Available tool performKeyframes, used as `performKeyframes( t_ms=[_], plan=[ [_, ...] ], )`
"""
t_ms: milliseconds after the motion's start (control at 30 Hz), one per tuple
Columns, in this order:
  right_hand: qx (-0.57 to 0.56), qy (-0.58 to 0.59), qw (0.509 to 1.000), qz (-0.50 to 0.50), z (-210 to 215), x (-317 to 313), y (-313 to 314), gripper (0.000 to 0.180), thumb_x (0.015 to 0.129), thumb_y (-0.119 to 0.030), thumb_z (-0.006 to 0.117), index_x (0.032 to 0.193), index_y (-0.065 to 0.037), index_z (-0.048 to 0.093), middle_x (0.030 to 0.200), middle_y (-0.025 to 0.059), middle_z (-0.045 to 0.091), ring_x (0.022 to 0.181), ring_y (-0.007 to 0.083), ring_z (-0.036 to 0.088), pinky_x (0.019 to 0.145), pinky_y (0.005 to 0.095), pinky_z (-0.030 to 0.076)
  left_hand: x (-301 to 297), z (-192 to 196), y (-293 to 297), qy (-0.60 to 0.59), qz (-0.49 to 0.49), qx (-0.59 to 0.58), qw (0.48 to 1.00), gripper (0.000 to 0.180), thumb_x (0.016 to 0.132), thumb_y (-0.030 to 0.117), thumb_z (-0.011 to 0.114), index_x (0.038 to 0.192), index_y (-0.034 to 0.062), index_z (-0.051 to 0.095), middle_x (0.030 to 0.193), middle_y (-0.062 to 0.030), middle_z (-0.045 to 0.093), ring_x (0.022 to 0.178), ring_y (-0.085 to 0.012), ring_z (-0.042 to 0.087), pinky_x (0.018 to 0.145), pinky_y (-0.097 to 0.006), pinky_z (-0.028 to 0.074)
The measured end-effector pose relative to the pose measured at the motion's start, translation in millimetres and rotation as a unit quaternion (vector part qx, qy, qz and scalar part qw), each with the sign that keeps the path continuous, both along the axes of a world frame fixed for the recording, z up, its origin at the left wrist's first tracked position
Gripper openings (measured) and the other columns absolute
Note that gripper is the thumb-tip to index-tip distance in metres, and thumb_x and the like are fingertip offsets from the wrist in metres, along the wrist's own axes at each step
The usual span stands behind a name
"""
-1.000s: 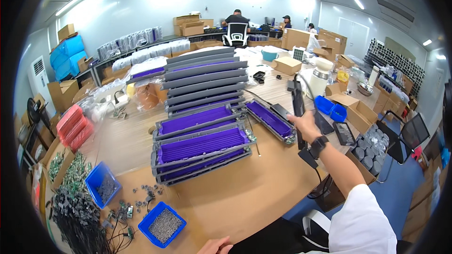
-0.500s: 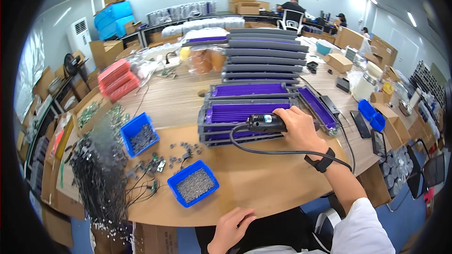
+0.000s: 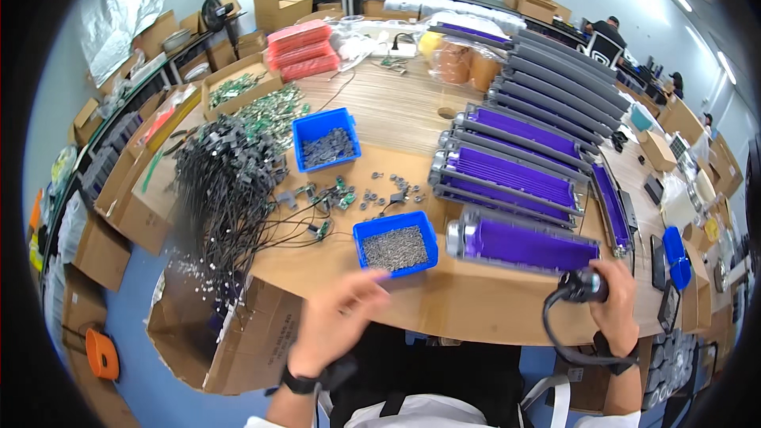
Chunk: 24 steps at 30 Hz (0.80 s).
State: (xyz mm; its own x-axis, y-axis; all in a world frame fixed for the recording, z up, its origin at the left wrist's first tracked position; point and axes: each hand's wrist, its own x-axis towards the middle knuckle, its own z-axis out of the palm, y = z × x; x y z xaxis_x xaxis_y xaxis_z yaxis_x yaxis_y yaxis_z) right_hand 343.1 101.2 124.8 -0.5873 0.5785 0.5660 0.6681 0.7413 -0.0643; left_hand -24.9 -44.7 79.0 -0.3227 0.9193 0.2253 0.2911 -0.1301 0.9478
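The wooden bench (image 3: 380, 123) has a brown card sheet (image 3: 476, 305) along its near edge. A big stack of long grey and purple trays (image 3: 547, 87) fills its right side. A messy heap of thin black wires (image 3: 214, 182) hangs over the left edge.

One loose tray (image 3: 531, 244), hard and smooth-looking with a purple hollow, is by the near edge. Left of it sits a shiny blue bin (image 3: 412, 267). The left hand (image 3: 337, 317) is just in front, fingers loosely bent; it is blurry, so I cannot tell if they pinch anything.

The right hand (image 3: 617, 301) wraps around a round black tool (image 3: 587, 285) with a bendy cord (image 3: 548, 325).

This step looks like having tool and bits close together. Picking up tiny grey bits (image 3: 396, 247) would call for a careful pinch.
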Motion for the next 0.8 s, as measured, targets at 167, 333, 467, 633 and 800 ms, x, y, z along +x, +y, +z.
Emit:
performKeyframes(
  t_ms=[167,333,467,633,800],
  plan=[
    [-0.038,-0.076,0.996,0.006,-27,-3,-13,0.052,0.053,0.010,0.068,0.103,-0.003,0.061,0.080,0.0114,0.060,0.080,0.0315,0.059,0.064,0.0418,0.046,-68,13,27,0.252,0.126,-0.025,0.959,0.024,0.084,0.006,0.069,0.106,-0.0021,0.068,0.081,-0.0109,0.070,0.070,-0.0153,0.065,0.063,-0.028,0.051],
    [-0.085,-0.078,0.993,0.018,-29,-6,-21,0.050,0.054,0.009,0.068,0.102,-0.004,0.062,0.079,0.0104,0.061,0.078,0.0303,0.058,0.063,0.0409,0.047,-86,13,81,0.305,0.029,-0.082,0.948,0.027,0.081,0.014,0.071,0.102,-0.0044,0.069,0.090,-0.0194,0.071,0.077,-0.0256,0.069,0.071,-0.035,0.053],
    [-0.096,-0.043,0.994,0.006,-18,-1,-28,0.050,0.054,0.009,0.068,0.102,-0.004,0.062,0.080,0.0114,0.060,0.077,0.0307,0.057,0.062,0.0415,0.046,-94,14,113,0.348,0.027,-0.134,0.928,0.025,0.081,0.014,0.072,0.097,-0.0051,0.071,0.083,-0.0192,0.071,0.078,-0.0258,0.070,0.071,-0.035,0.054],
    [-0.106,-0.021,0.994,0.016,-15,1,-33,0.050,0.054,0.009,0.069,0.101,-0.005,0.062,0.079,0.0111,0.060,0.075,0.0306,0.058,0.061,0.0406,0.047,-106,4,151,0.330,-0.020,-0.190,0.925,0.023,0.077,0.017,0.076,0.087,-0.0031,0.073,0.078,-0.0200,0.070,0.072,-0.0281,0.069,0.069,-0.038,0.054],
    [-0.123,0.003,0.992,0.007,-24,4,-32,0.052,0.053,0.007,0.071,0.103,-0.005,0.063,0.081,0.0101,0.062,0.075,0.0296,0.059,0.062,0.0386,0.047,-91,17,177,0.337,-0.105,-0.247,0.902,0.023,0.075,0.017,0.078,0.087,-0.0034,0.074,0.072,-0.0142,0.070,0.058,-0.0202,0.065,0.057,-0.034,0.053]
  ],
)
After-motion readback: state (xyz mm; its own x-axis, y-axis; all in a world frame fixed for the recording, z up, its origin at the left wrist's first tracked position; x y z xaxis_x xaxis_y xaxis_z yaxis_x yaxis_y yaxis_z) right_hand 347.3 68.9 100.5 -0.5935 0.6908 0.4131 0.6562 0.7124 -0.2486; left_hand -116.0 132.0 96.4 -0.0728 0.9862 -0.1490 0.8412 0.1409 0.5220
